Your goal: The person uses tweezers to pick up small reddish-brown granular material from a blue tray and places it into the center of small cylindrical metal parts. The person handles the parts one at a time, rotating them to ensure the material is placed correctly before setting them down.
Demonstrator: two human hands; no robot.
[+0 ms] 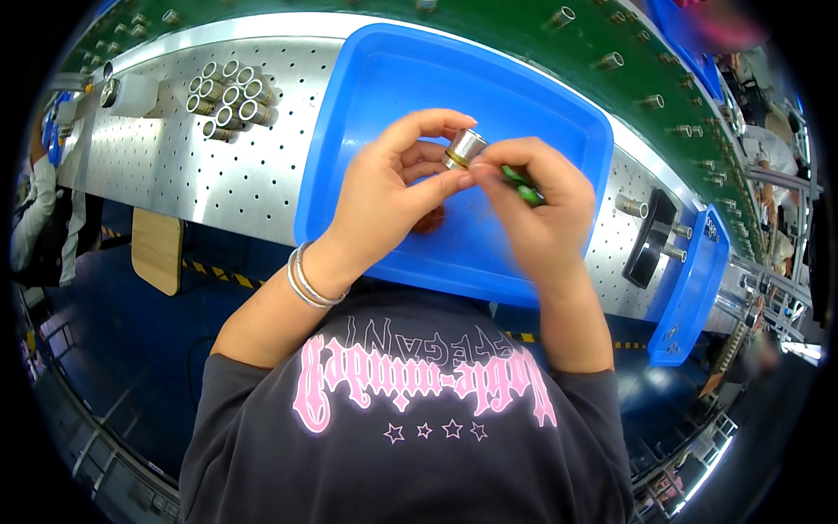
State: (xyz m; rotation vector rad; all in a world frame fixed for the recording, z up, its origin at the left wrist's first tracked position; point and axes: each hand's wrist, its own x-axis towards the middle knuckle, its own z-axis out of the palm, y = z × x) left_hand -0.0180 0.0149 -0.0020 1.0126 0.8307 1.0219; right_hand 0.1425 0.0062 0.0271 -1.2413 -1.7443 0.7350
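Bright, diffuse illumination recorded through a fisheye lens.
The perforated metal benchtop (295, 83) carries a pale sheen, and soft shadows lie beside the grouped cylinders (230, 96). The right hand (543, 205) is blurred; the left hand (384, 179) appears sharper. Straight edges bow toward the rim, beyond which the corners turn black. A light strip (705, 474) glares at lower right.

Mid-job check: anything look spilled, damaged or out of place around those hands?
Possibly one thing: a reddish-brown lump in the large blue tray, partly hidden by the left hand. Its dark shape looks odd against the smooth blue, though I cannot tell what it is. Nothing else stands out.
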